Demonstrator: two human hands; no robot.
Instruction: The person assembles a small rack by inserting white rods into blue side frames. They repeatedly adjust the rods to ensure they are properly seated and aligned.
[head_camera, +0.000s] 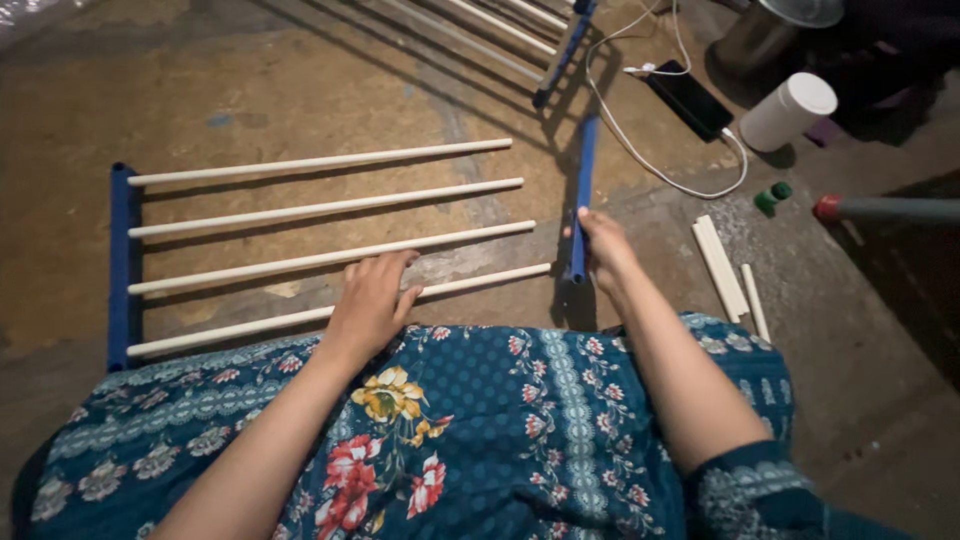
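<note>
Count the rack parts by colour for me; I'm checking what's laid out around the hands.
White rods fixed in the left blue bar: 4
Blue bars: 2
Loose white rods by the right hand: 3
Total: 9

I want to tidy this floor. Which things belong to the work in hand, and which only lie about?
In hand:
left hand on white wooden rods
right hand gripping loose blue side bar
attached blue bar

Lying about:
black phone with white cable
white cylindrical container
spare white sticks

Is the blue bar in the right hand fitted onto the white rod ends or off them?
Off: the blue bar in the right hand sits clear of the rod ends.
</note>
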